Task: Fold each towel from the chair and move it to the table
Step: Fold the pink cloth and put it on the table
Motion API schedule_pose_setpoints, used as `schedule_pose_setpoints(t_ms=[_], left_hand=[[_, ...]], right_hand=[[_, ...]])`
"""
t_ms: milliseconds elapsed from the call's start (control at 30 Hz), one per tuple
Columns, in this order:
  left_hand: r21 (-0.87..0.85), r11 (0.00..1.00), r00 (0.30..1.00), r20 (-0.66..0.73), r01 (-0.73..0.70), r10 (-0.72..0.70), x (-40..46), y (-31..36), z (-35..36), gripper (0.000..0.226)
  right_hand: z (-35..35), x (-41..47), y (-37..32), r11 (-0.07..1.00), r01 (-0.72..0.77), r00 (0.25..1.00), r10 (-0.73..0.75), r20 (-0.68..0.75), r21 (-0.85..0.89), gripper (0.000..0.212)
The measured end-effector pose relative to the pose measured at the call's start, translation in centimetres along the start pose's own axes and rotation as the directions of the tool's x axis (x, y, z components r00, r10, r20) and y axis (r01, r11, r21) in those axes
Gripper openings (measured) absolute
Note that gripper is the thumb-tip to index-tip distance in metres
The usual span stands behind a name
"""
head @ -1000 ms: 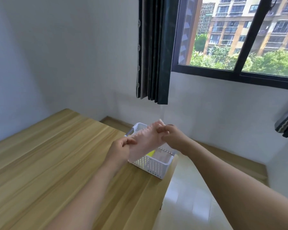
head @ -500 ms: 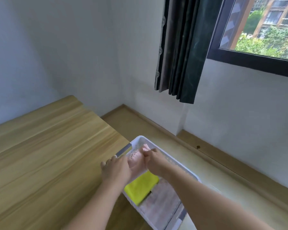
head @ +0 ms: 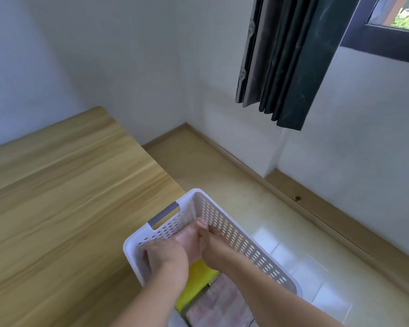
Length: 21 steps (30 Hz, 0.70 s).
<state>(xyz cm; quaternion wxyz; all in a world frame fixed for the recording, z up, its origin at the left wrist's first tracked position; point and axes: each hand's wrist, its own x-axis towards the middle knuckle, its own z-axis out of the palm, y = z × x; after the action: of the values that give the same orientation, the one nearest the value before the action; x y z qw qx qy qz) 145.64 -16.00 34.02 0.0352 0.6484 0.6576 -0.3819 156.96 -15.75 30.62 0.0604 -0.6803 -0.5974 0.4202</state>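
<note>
Now your 2 hands have dropped from above the table (head: 64, 197) into the basket (head: 224, 223): left hand (head: 167, 257) and right hand (head: 214, 244) both pinch the folded pink towel (head: 187, 239), beside a yellow towel (head: 196, 279). It looks nearly set down.

No text, label, brand, number or sign could be read anywhere in the view.
</note>
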Motion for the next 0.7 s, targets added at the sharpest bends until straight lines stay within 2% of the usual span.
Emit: schedule_pose_setpoints(t_ms=[67, 133, 233, 333, 433, 500, 567, 633, 700], left_hand=[[0.034, 0.998, 0.991, -0.122, -0.044, 0.048, -0.5, 0.9, 0.3, 0.045], [-0.034, 0.992, 0.979, -0.168, -0.121, 0.113, -0.7, 1.0, 1.0, 0.043], [-0.143, 0.970, 0.980, -0.056, -0.198, 0.192, 0.3, 0.4, 2.8, 0.055], [-0.196, 0.967, 0.981, 0.066, -0.164, 0.180, 1.2, 0.4, 3.3, 0.070], [-0.203, 0.971, 0.979, 0.132, -0.128, 0.156, 1.3, 0.3, 3.2, 0.069], [-0.264, 0.959, 0.976, 0.162, -0.102, 0.148, 1.5, 0.4, 2.1, 0.066], [-0.485, 0.862, 0.971, 0.099, -0.145, 0.219, 0.8, 0.6, -0.3, 0.059], [-0.625, 0.729, 0.950, -0.066, -0.278, 0.306, -0.4, 0.2, -2.1, 0.046], [-0.468, 0.812, 0.935, -0.115, -0.349, 0.335, -3.3, -1.8, -2.5, 0.036]], right_hand=[[0.0, 0.3, -0.2, 1.000, -0.010, 1.000, 0.010, 0.029, 0.010, 0.052], [-0.1, 0.5, -0.3, 1.000, 0.000, 0.999, 0.001, 0.047, -0.022, 0.053], [0.1, 0.5, 0.0, 0.997, -0.002, 0.995, 0.009, 0.095, -0.073, 0.057], [0.8, 0.9, 0.9, 0.998, -0.018, 0.992, 0.024, 0.125, -0.053, 0.062], [0.8, 0.8, 1.4, 0.999, -0.037, 0.990, 0.037, 0.137, -0.006, 0.073], [0.3, 0.4, 1.1, 0.999, -0.042, 0.991, 0.042, 0.130, -0.003, 0.073], [-0.4, -0.8, 0.4, 0.999, -0.035, 0.993, 0.036, 0.113, -0.008, 0.067], [-1.5, -2.8, -0.2, 0.998, -0.024, 0.997, 0.028, 0.072, -0.053, 0.062], [-2.4, -5.2, -1.0, 0.997, -0.034, 0.999, 0.036, 0.025, -0.069, 0.062]])
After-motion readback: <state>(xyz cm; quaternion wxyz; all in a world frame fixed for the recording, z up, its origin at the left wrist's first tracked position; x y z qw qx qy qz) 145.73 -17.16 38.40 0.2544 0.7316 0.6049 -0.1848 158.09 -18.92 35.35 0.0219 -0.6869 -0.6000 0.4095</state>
